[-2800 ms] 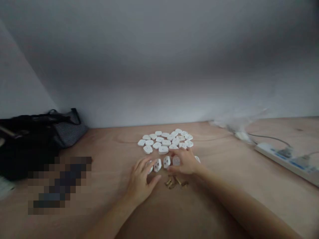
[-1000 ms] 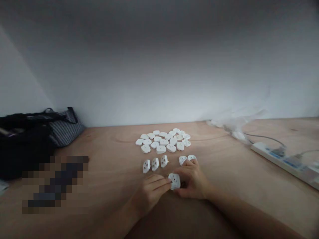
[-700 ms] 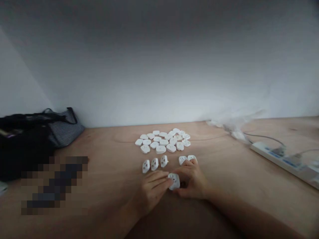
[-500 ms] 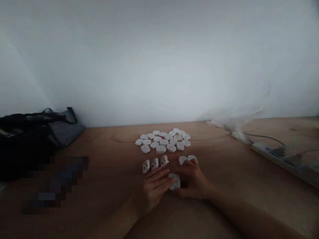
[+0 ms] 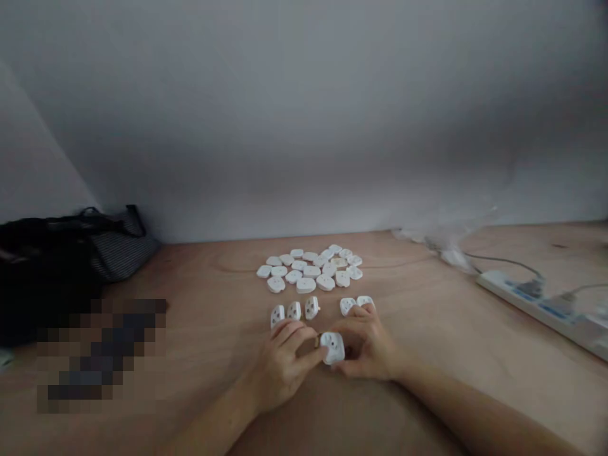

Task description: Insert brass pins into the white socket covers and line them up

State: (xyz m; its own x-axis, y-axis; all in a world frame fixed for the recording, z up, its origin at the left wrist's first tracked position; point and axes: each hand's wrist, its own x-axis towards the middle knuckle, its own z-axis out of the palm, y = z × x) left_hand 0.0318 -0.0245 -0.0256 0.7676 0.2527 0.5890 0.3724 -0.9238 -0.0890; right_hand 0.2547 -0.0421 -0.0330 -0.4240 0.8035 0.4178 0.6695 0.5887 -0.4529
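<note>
A white plug adapter (image 5: pixel 333 348) with round holes in its face is held between my two hands, just above or on the table. My right hand (image 5: pixel 369 347) grips its right side, fingers and thumb curled around it. From the left, my left hand (image 5: pixel 287 362) pinches it with the thumb at its lower left edge; a small brass-coloured part shows between the fingers. Just beyond my left hand, three more adapters (image 5: pixel 294 311) stand on edge in a row, one with a pin sticking out. Two others (image 5: pixel 348 306) sit behind my right fingers, the right one partly covered.
Several white adapters (image 5: pixel 306 285) lie in a cluster farther back on the wooden table (image 5: pixel 199 354). A power strip (image 5: pixel 527 301) with cords and a clear plastic bag (image 5: pixel 453 247) are at right. On the left are a black bag (image 5: pixel 57 272) and a pixelated dark object (image 5: pixel 111 348).
My left fingers, stretched out beside the adapter before, have curled in, and the thumb now presses its edge. More of the adapter's face shows. My right hand has barely moved.
</note>
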